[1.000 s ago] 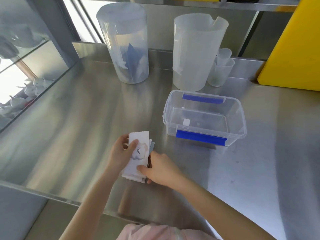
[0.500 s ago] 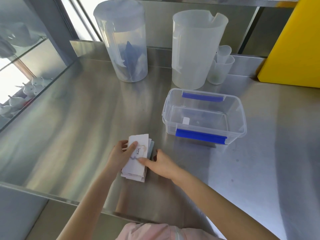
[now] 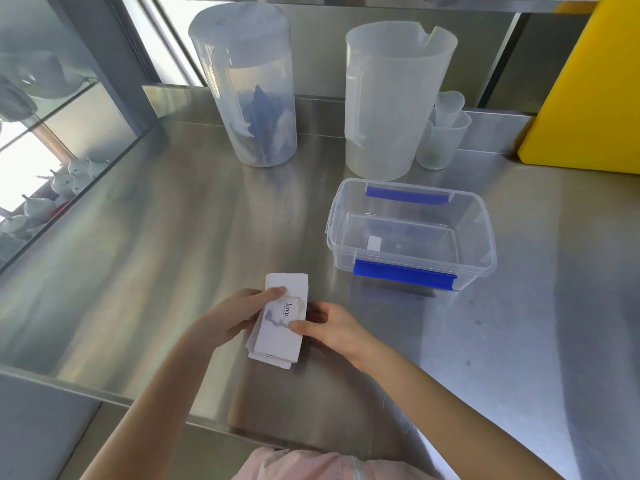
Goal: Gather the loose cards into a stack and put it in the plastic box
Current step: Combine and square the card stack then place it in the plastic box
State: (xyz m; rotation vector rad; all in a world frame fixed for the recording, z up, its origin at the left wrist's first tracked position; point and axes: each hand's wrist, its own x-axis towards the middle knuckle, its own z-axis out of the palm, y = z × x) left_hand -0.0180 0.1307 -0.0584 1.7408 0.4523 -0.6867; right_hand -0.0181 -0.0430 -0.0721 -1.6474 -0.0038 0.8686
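Note:
A stack of white cards point(image 3: 281, 336), the top one printed "love.", sits near the front of the steel counter, its edges slightly uneven. My left hand point(image 3: 231, 315) grips the stack's left side with the thumb on top. My right hand point(image 3: 330, 327) holds the right side, thumb pressed on the top card. A clear plastic box point(image 3: 412, 233) with blue side clips stands open to the right and beyond the cards, holding only a small white tag inside.
Two tall translucent jugs point(image 3: 254, 95) point(image 3: 391, 98) stand at the back, the left one holding blue cloth. Small cups point(image 3: 445, 133) sit beside the right jug. A yellow board point(image 3: 595, 91) leans at the far right. The steel counter's front edge point(image 3: 121, 398) is close below the cards.
Both hands have shifted along the stack: the left thumb moved up toward the top edge, the right thumb came onto the top card, and the cards sit more squared together.

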